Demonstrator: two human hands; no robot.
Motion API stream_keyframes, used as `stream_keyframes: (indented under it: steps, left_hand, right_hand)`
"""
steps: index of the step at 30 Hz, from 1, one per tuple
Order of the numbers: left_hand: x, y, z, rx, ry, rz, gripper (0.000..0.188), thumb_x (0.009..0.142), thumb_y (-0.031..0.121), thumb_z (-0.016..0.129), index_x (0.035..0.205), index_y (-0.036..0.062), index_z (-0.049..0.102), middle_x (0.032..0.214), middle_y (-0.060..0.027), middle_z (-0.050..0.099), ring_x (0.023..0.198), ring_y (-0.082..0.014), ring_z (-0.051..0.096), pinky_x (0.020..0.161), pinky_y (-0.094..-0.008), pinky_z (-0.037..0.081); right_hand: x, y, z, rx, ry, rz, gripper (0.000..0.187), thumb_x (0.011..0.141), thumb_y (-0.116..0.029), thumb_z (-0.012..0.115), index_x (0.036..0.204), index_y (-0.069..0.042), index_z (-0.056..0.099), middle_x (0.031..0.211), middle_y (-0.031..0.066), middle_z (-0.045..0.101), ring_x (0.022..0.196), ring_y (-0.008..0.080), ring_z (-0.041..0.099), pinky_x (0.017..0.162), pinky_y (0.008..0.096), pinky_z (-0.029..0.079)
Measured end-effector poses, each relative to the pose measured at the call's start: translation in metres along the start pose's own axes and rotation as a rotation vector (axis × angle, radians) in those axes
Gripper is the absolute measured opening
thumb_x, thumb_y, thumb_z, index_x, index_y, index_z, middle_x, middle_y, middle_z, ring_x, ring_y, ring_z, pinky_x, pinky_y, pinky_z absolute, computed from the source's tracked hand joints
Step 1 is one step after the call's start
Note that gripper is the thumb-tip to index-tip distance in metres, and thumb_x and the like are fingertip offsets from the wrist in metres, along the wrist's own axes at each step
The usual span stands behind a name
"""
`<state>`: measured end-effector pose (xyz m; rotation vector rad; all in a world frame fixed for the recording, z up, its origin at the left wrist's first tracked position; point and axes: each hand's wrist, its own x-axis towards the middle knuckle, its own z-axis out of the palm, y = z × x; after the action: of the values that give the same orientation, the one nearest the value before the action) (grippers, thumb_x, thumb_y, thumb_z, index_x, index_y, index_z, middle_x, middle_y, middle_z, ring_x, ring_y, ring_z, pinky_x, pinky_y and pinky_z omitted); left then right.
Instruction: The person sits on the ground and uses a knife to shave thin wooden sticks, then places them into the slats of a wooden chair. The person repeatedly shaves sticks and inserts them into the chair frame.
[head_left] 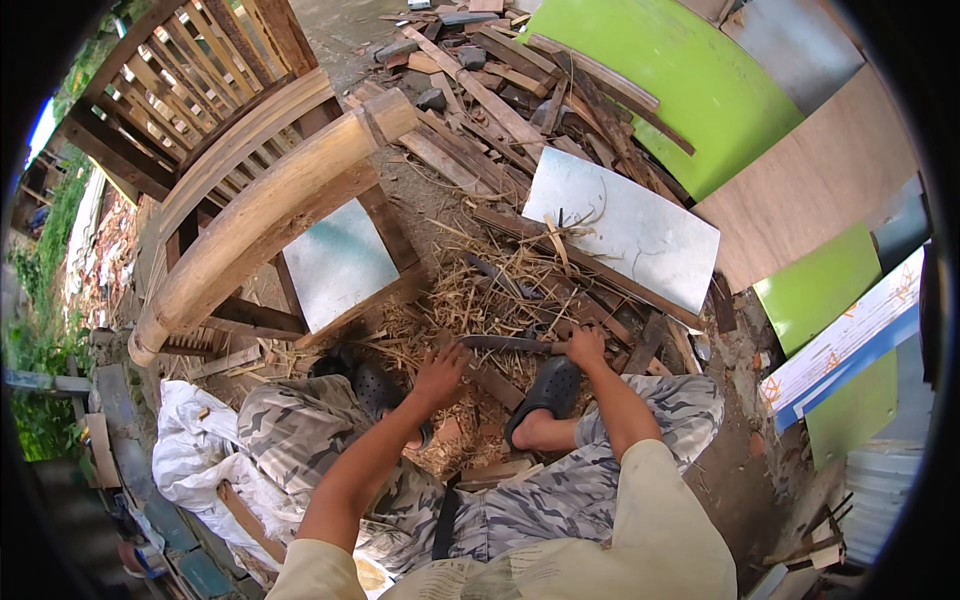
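My right hand (587, 346) is closed around the wooden handle of a long knife (508, 343). Its dark, slightly curved blade points left, low over the ground between my feet. By the blade's tip, my left hand (440, 370) has its fingers curled in. What those fingers hold, if anything, is too small to make out. Pale shavings and thin strips (455, 310) lie in a heap just beyond both hands. On that heap rests a dark, narrow, curved object (492, 272) whose kind I cannot tell. Dark clogs (552, 392) are on my feet.
A slatted wooden chair frame (200, 80) and a thick bent bamboo pole (270, 215) stand at the left. A whitish board (625, 225) lies ahead, beside piled scrap wood (500, 110). Green panels (665, 80) lean at right. A white sack (200, 450) is beside my left leg.
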<state>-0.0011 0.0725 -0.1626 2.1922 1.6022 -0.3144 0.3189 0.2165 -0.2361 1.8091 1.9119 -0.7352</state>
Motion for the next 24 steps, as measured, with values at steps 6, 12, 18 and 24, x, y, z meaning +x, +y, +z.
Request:
stream_keyframes:
  steps: [6, 12, 18, 24]
  left_hand:
    - [-0.021, 0.006, 0.029, -0.089, -0.282, -0.029, 0.069, 0.092, 0.039, 0.061, 0.149, 0.0101, 0.036, 0.152, -0.0150, 0.039, 0.143, -0.0319, 0.033, 0.116, -0.0512, 0.029]
    - [-0.018, 0.007, 0.030, -0.215, -0.217, -0.100, 0.065, 0.092, 0.035, 0.061, 0.146, 0.0080, 0.040, 0.146, -0.0159, 0.045, 0.137, -0.0337, 0.040, 0.112, -0.0507, 0.034]
    - [-0.018, 0.006, 0.029, -0.289, 0.021, -0.126, 0.062, 0.090, 0.036, 0.063, 0.144, 0.0092, 0.043, 0.144, -0.0155, 0.048, 0.134, -0.0352, 0.044, 0.111, -0.0505, 0.036]
    - [-0.007, 0.005, -0.083, -0.195, 0.537, 0.087, 0.049, 0.089, 0.025, 0.063, 0.134, 0.0087, 0.053, 0.132, -0.0126, 0.057, 0.128, -0.0319, 0.050, 0.110, -0.0495, 0.037]
  right_hand:
    - [0.003, 0.013, 0.019, -0.155, -0.014, -0.001, 0.055, 0.103, -0.046, 0.037, 0.132, -0.004, 0.059, 0.147, 0.0129, 0.043, 0.138, 0.0364, 0.033, 0.116, 0.0529, 0.022]
    - [0.029, 0.017, 0.001, -0.404, -0.301, 0.047, 0.067, 0.101, -0.058, 0.028, 0.132, -0.009, 0.062, 0.152, 0.0089, 0.041, 0.124, 0.0329, 0.053, 0.087, 0.0488, 0.049]
    - [0.020, 0.009, -0.021, -0.476, -0.295, 0.039, 0.085, 0.093, -0.075, 0.027, 0.134, -0.009, 0.060, 0.155, 0.0071, 0.038, 0.114, 0.0289, 0.062, 0.069, 0.0440, 0.053]
    - [0.014, 0.017, -0.069, -0.516, -0.262, 0.079, 0.097, 0.078, -0.088, 0.040, 0.129, -0.008, 0.064, 0.137, 0.0084, 0.055, 0.116, 0.0260, 0.060, 0.066, 0.0419, 0.053]
